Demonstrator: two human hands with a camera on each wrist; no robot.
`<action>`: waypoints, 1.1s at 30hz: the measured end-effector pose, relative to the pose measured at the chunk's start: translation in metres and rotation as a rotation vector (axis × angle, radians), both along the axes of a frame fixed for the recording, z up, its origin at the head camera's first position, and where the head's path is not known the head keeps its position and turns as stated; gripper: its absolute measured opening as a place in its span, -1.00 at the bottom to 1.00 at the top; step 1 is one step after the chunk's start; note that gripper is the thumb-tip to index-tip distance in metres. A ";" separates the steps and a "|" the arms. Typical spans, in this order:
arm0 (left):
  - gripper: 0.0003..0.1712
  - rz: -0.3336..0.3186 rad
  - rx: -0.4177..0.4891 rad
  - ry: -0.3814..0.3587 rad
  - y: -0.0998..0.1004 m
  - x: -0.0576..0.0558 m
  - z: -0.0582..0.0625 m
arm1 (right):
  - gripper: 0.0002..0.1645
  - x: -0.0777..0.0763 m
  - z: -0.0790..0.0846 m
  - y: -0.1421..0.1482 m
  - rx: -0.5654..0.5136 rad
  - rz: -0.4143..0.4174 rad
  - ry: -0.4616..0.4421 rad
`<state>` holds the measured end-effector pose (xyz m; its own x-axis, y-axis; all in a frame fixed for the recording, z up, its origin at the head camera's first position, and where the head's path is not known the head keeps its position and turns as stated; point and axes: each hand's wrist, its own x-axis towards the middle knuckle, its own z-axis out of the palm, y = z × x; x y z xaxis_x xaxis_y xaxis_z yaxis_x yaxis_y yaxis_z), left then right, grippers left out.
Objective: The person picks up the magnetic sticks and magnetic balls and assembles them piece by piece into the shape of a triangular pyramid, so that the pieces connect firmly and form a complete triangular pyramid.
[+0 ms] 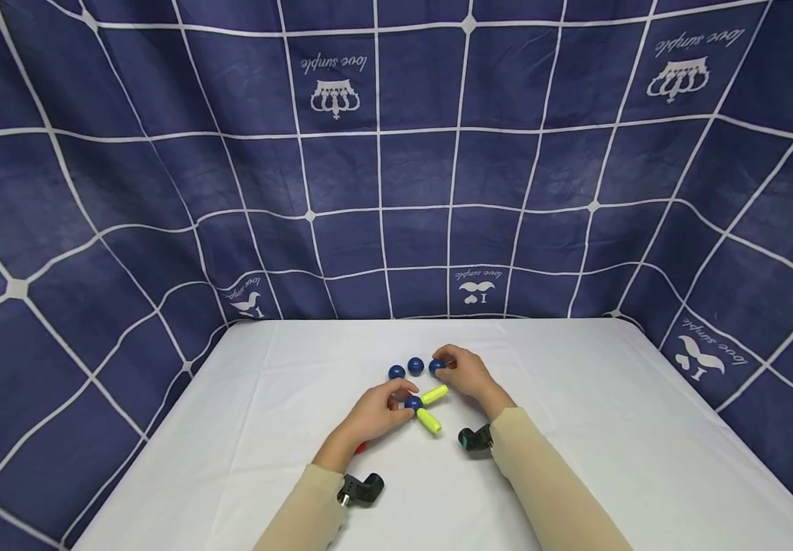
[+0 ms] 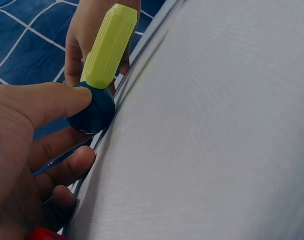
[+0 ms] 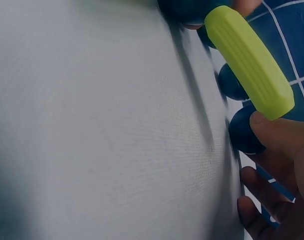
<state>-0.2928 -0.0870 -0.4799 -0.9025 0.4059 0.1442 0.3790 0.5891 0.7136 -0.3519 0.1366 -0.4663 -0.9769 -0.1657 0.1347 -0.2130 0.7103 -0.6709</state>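
My left hand (image 1: 376, 411) pinches a dark blue ball (image 2: 94, 112) between thumb and fingers. Two yellow-green ridged rods (image 1: 429, 421) stick out of that ball, spread in a V toward the right. In the left wrist view, one rod (image 2: 112, 47) rises from the ball and mostly covers the other. Beyond it, my right hand (image 1: 468, 373) grips a second blue ball (image 3: 245, 131) with thumb and fingertips, close to the tabletop. Two more blue balls, one farther left (image 1: 396, 372) and one nearer the right hand (image 1: 416, 366), sit in a loose row beside it.
A red piece (image 1: 360, 447) lies partly hidden under my left forearm. Black wrist cameras (image 1: 362, 488) stick out from both beige sleeves. The white-covered table (image 1: 610, 428) meets a blue checked curtain (image 1: 417, 176) at the back and sides.
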 end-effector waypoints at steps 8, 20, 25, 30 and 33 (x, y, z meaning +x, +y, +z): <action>-0.66 0.002 0.021 0.021 0.000 0.001 0.001 | -0.66 0.006 0.001 0.004 -0.065 -0.029 0.001; -0.66 0.004 0.037 0.023 -0.001 -0.001 0.000 | -0.62 0.032 0.009 0.017 -0.219 -0.059 0.016; -0.66 0.002 0.041 0.019 -0.001 0.000 -0.001 | -0.62 0.039 0.005 0.023 -0.230 -0.062 0.035; -0.67 -0.001 0.043 0.017 -0.001 0.000 -0.001 | -0.62 0.043 0.001 0.027 -0.242 -0.073 0.024; -0.67 -0.002 0.048 0.014 -0.001 0.000 -0.001 | -0.63 0.045 0.001 0.027 -0.245 -0.055 0.017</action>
<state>-0.2928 -0.0876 -0.4806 -0.8995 0.4000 0.1758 0.3900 0.5538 0.7356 -0.3072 0.1637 -0.4656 -0.9807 -0.0730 0.1813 -0.1918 0.5376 -0.8211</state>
